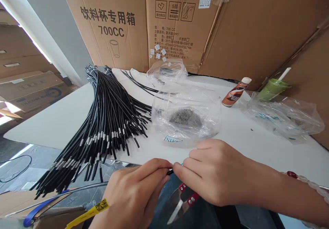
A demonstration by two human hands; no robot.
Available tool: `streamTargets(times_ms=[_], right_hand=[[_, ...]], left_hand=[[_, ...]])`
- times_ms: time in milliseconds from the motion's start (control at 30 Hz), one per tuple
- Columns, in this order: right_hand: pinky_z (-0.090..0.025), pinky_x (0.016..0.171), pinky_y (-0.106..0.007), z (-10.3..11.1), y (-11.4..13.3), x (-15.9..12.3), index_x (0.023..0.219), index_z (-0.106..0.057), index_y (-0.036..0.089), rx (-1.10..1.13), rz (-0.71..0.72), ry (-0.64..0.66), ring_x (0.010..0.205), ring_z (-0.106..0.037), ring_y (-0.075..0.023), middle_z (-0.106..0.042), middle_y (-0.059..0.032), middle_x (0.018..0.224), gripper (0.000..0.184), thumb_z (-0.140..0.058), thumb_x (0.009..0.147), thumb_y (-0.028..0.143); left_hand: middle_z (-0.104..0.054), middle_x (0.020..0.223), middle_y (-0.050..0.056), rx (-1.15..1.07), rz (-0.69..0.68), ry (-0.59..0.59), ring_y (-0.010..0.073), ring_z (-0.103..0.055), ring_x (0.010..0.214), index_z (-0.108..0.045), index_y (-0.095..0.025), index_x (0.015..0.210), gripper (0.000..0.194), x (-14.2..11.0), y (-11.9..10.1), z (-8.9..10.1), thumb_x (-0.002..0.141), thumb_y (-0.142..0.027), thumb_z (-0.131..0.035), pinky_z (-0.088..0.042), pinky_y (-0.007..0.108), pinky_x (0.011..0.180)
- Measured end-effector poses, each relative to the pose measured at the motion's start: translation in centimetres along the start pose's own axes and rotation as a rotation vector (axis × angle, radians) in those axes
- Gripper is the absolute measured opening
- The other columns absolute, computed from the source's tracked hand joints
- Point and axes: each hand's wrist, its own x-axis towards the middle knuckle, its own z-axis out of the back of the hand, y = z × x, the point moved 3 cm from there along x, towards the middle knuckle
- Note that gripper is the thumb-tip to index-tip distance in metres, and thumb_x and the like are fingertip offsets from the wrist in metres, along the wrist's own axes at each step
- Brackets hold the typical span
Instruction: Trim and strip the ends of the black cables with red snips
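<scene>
Just in front of my body, my left hand (138, 189) pinches a black cable (170, 172) between thumb and forefinger. My right hand (214, 172) closes on the cable's end from the other side, fingertips nearly meeting. A speck of blue shows at the right fingertips; what it is stays hidden. Thread snips (191, 200) with red handles sit below my right palm, blades pointing down-left; I cannot tell whether that hand holds them. A yellow printed tag (88, 213) and a dark cable length extend left of my left hand.
A large bundle of black cables (102, 119) with silvery bands overhangs the white table's (41, 122) front edge. Behind my hands lies a clear bag (185, 117) of small metallic bits. A brown bottle (235, 92), a green cup (273, 89) and another plastic bag (290, 116) stand right. Cardboard boxes (115, 47) line the back.
</scene>
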Motion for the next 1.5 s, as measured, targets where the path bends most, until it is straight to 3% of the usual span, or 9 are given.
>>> streamTargets(times_ms=[300,400,533,700,867,1000,1100,1300,1500], right_hand=[[-0.018,0.049,-0.023,-0.6,-2.1,0.8,0.074,-0.065,0.017,0.596,-0.153,0.5,0.051,-0.031,-0.009,-0.056,0.0042,0.057,0.01,-0.061,0.071,0.008],[-0.023,0.051,-0.02,-0.8,-2.6,1.0,0.08,-0.07,0.015,0.812,-0.24,0.521,0.054,-0.038,-0.0065,-0.058,0.0039,0.059,0.016,-0.06,0.072,0.005],[-0.028,0.051,-0.016,-1.6,-3.0,0.6,0.078,-0.069,0.01,1.19,-0.346,0.505,0.052,-0.04,-0.0032,-0.053,0.0053,0.059,0.004,-0.066,0.079,0.011],[-0.032,0.05,-0.014,-3.4,-2.4,-0.1,0.076,-0.066,0.009,1.819,-0.537,0.621,0.056,-0.043,-0.0034,-0.054,0.005,0.062,0.021,-0.078,0.077,0.026],[-0.028,0.049,-0.015,-4.0,-1.8,-0.3,0.076,-0.068,0.009,2.016,-0.612,0.599,0.056,-0.043,-0.0025,-0.058,0.0043,0.066,0.019,-0.081,0.075,0.023],[-0.027,0.05,-0.015,-3.4,-1.9,-0.5,0.077,-0.068,0.009,1.879,-0.664,0.541,0.055,-0.037,-0.0022,-0.052,0.0062,0.062,0.015,-0.076,0.08,0.022],[-0.03,0.052,-0.015,-2.2,-2.2,-0.8,0.082,-0.07,0.011,1.55,-0.68,0.425,0.056,-0.04,-0.0032,-0.053,0.0055,0.063,0.01,-0.073,0.081,0.021],[-0.024,0.048,-0.024,1.6,-0.6,-0.6,0.08,-0.068,0.014,0.607,-0.193,0.129,0.047,-0.033,-0.0081,-0.054,0.005,0.056,0.016,-0.054,0.086,0.011],[-0.014,0.045,-0.031,2.6,1.3,-0.4,0.061,-0.05,0.018,0.206,-0.074,0.053,0.044,-0.023,-0.0148,-0.042,0.0018,0.049,0.028,-0.039,0.082,0.005]], left_hand=[[-0.072,0.109,-0.008,-0.115,0.078,0.07,0.0124,-0.07,0.077,-0.065,-0.03,0.108,0.024,-1.1,-0.2,-0.6,0.098,-0.022,-0.045,-0.053,0.029,0.065],[-0.073,0.106,-0.012,-0.126,0.076,0.004,0.0109,-0.071,0.08,-0.066,-0.033,0.104,0.024,-0.8,-0.5,0.1,0.097,-0.021,-0.046,-0.053,0.027,0.067],[-0.073,0.095,-0.017,-0.232,0.055,0.065,0.0046,-0.07,0.075,-0.064,-0.032,0.093,0.023,0.2,-1.0,1.1,0.091,-0.015,-0.048,-0.05,0.02,0.065],[-0.072,0.086,-0.018,-0.216,0.02,0.037,0.0044,-0.07,0.071,-0.062,-0.033,0.091,0.018,0.4,-1.4,2.1,0.094,-0.022,-0.048,-0.049,0.021,0.061],[-0.072,0.104,-0.016,-0.246,0.041,0.093,0.0052,-0.069,0.083,-0.063,-0.035,0.101,0.022,-0.9,-1.2,1.6,0.099,-0.025,-0.043,-0.048,0.022,0.073],[-0.071,0.108,-0.014,-0.284,0.073,0.131,0.0058,-0.068,0.087,-0.061,-0.035,0.107,0.024,-1.6,-0.9,1.2,0.1,-0.022,-0.043,-0.047,0.022,0.075],[-0.071,0.107,-0.013,-0.252,0.098,0.109,0.0071,-0.068,0.089,-0.061,-0.035,0.106,0.022,-1.3,-0.8,1.1,0.099,-0.021,-0.045,-0.047,0.022,0.074],[-0.072,0.101,-0.014,-0.261,0.056,0.076,0.0032,-0.069,0.082,-0.062,-0.033,0.101,0.023,-0.4,-1.0,1.5,0.096,-0.018,-0.045,-0.049,0.018,0.07],[-0.073,0.096,-0.017,-0.203,0.053,0.011,0.0011,-0.07,0.076,-0.064,-0.032,0.094,0.022,0.1,-1.3,1.8,0.093,-0.019,-0.046,-0.051,0.015,0.068]])
